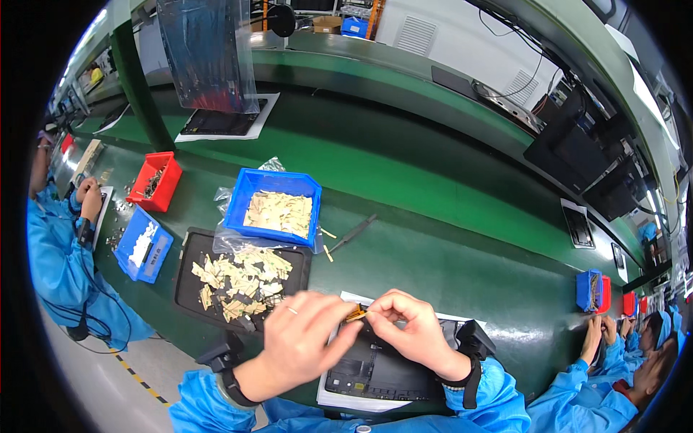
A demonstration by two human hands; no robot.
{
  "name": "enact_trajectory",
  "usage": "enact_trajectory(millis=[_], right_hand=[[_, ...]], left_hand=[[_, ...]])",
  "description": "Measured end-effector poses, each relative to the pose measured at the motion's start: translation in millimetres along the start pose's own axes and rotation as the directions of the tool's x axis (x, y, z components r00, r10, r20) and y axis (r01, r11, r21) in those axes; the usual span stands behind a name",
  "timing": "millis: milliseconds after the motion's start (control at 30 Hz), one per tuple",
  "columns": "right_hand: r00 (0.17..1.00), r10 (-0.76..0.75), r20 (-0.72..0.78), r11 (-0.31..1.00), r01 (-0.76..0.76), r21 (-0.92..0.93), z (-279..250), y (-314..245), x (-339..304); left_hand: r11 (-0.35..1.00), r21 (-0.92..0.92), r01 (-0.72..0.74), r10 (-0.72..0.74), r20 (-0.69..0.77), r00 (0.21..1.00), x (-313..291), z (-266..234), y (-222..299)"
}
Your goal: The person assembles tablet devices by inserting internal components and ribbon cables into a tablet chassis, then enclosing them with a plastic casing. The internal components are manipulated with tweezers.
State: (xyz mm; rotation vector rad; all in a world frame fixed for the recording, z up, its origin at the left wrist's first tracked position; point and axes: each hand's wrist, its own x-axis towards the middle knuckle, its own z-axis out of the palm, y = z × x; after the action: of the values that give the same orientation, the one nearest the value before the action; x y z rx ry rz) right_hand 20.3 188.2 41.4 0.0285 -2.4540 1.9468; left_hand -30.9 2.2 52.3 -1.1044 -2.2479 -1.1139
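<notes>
My left hand [299, 345] and my right hand [413, 330] meet above a black flat device housing [386, 369], which lies on white sheets [339, 399]. Between my fingertips is a small yellow-and-black strip [356, 313]. The right thumb and forefinger pinch its right end, while the left fingers close around its other side and partly cover it. Just beyond the left hand, a dark tray [189, 278] bears many loose pale-yellow strips [249, 278]. A blue bin [242, 184] behind the tray holds more such pale strips.
A slim dark tool [354, 233] lies right of the blue bin. Further left stand a red bin [171, 184] with small parts and a tilted blue bin [155, 263] with white pieces. Co-workers in blue sit at left [68, 252] and right [588, 393]. A green post [137, 86] rises far left.
</notes>
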Motion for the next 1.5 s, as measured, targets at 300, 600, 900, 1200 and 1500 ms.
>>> enact_trajectory(millis=[300, 600, 900, 1200, 1500], right_hand=[[0.999, -0.016, 0.050, 0.999, 0.018, -0.042, 6.4, -3.4, -9.0], [0.798, 0.340, 0.498, 0.597, -0.592, 0.541, -3.7, 4.6, -4.6], [0.838, 0.343, 0.424, 0.744, -0.518, 0.423, 4.3, -5.0, 2.8], [0.953, -0.292, 0.080, 0.925, 0.302, -0.229, 16.8, -35.5, 73.9], [0.937, -0.268, 0.223, 0.850, 0.339, -0.404, 8.7, -11.6, 83.0]], left_hand=[[0.989, -0.123, 0.087, -0.085, 0.021, 0.996, -20.1, 10.6, -7.7], [0.895, 0.311, -0.319, 0.325, 0.036, 0.945, -22.9, -0.7, -11.9], [0.986, 0.092, -0.138, 0.139, -0.008, 0.990, -33.4, 3.7, -13.1], [0.979, -0.029, 0.200, -0.200, -0.273, 0.941, -18.4, -56.1, -36.1], [0.811, -0.215, 0.544, -0.493, 0.249, 0.834, -23.6, -34.0, -18.1]])
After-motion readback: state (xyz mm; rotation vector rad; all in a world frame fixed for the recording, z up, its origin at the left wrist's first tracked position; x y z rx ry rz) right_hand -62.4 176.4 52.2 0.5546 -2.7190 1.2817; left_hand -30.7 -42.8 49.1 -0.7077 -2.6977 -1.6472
